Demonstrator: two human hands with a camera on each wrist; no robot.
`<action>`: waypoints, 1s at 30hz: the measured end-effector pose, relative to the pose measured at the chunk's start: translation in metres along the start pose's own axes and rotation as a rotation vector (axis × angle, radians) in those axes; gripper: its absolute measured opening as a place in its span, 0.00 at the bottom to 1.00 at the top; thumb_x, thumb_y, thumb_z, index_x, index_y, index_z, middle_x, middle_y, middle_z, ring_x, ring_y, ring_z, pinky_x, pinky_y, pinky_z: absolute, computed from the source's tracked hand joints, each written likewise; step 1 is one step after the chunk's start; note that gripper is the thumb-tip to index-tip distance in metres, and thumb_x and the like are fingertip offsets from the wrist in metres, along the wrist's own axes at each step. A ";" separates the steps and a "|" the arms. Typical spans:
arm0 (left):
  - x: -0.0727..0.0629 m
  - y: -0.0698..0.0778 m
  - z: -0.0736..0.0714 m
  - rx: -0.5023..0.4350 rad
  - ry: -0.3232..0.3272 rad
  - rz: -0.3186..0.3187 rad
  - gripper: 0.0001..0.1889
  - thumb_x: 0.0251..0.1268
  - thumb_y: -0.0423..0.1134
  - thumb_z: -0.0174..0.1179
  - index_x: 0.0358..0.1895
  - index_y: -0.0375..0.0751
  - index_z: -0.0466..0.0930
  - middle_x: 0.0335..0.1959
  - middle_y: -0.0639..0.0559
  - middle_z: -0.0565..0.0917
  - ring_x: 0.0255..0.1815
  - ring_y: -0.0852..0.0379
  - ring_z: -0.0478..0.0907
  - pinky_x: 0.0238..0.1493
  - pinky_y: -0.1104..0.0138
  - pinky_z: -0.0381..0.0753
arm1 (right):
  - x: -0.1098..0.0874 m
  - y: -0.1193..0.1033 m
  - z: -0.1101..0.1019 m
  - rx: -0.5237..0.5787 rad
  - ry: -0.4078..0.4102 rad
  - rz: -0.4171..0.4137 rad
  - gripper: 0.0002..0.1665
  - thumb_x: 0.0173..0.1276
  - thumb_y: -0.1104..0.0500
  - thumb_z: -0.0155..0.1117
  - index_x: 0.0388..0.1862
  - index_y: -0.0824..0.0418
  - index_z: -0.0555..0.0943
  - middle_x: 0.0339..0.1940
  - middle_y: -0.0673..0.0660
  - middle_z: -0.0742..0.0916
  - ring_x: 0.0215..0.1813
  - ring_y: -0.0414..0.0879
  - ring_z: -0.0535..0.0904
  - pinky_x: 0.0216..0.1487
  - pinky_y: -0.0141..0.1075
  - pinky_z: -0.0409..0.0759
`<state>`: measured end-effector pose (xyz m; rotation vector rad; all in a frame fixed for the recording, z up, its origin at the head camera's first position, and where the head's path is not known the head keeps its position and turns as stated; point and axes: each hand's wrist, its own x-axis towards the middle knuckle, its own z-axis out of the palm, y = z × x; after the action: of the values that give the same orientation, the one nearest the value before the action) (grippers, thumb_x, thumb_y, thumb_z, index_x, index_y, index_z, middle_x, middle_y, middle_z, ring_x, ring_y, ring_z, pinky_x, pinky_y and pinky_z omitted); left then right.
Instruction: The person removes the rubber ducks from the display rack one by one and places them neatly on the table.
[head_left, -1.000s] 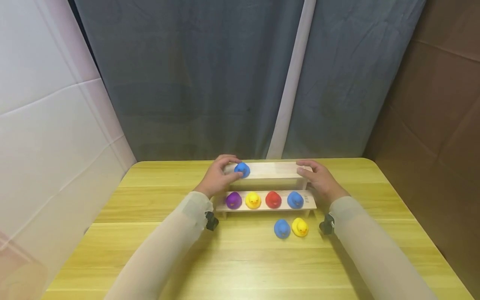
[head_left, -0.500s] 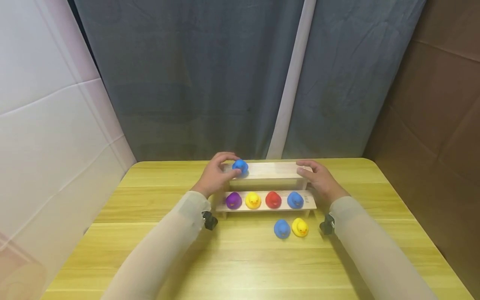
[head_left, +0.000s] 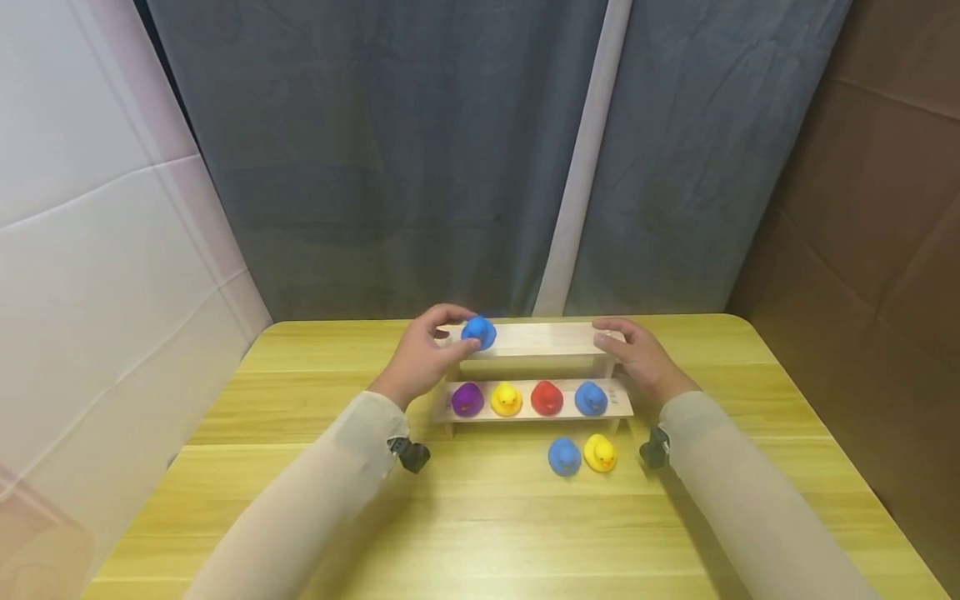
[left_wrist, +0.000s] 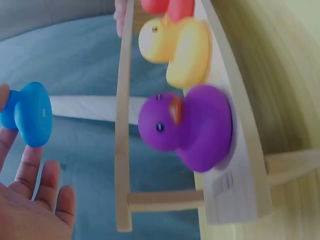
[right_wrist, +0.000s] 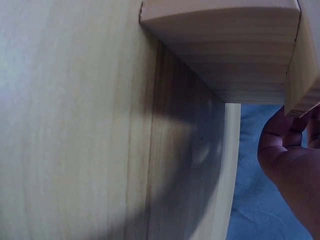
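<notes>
A blue rubber duck (head_left: 478,332) is pinched between the thumb and fingers of my left hand (head_left: 420,354), over the left end of the upper shelf. In the left wrist view a gap shows between this blue duck (left_wrist: 34,114) and the upper board. My right hand (head_left: 641,358) grips the right end of the two-step wooden shelf (head_left: 551,337) at the upper board; the right wrist view has its fingers curled at the board's edge. On the lower step sit a purple duck (head_left: 467,400), a yellow duck (head_left: 506,399), a red duck (head_left: 547,398) and another blue duck (head_left: 591,399).
In front of the shelf, another blue duck (head_left: 564,457) and another yellow duck (head_left: 600,453) stand on the wooden table (head_left: 480,533). A grey curtain (head_left: 375,167) hangs behind the table. White cloth is on the left, brown on the right.
My left hand has moved slightly left and up with the blue duck, which now sits further left over the upper shelf. My right hand has stayed at the shelf's right end.
</notes>
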<state>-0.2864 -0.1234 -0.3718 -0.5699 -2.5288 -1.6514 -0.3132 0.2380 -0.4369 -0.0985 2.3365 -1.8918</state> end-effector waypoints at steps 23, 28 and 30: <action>-0.051 0.013 0.036 -0.103 -0.224 0.031 0.14 0.65 0.35 0.73 0.52 0.44 0.83 0.45 0.48 0.85 0.42 0.42 0.81 0.44 0.61 0.82 | -0.004 -0.003 0.004 0.013 -0.001 -0.001 0.30 0.82 0.51 0.61 0.77 0.57 0.71 0.81 0.60 0.69 0.77 0.63 0.70 0.80 0.61 0.64; -0.060 0.009 0.047 -0.086 -0.261 0.026 0.14 0.64 0.35 0.74 0.50 0.44 0.83 0.46 0.48 0.84 0.41 0.46 0.79 0.42 0.64 0.80 | -0.004 -0.003 0.004 0.011 -0.002 -0.008 0.30 0.82 0.50 0.60 0.78 0.57 0.71 0.82 0.61 0.69 0.77 0.63 0.70 0.79 0.61 0.64; -0.063 0.007 0.051 -0.087 -0.279 0.030 0.14 0.64 0.35 0.74 0.50 0.43 0.83 0.46 0.47 0.83 0.43 0.49 0.79 0.42 0.64 0.82 | -0.004 -0.003 0.003 0.007 0.000 -0.005 0.30 0.82 0.50 0.60 0.78 0.57 0.71 0.81 0.61 0.69 0.76 0.63 0.70 0.79 0.60 0.64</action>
<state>-0.2186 -0.0922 -0.4032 -0.9007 -2.6257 -1.7908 -0.3089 0.2347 -0.4346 -0.1038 2.3316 -1.9017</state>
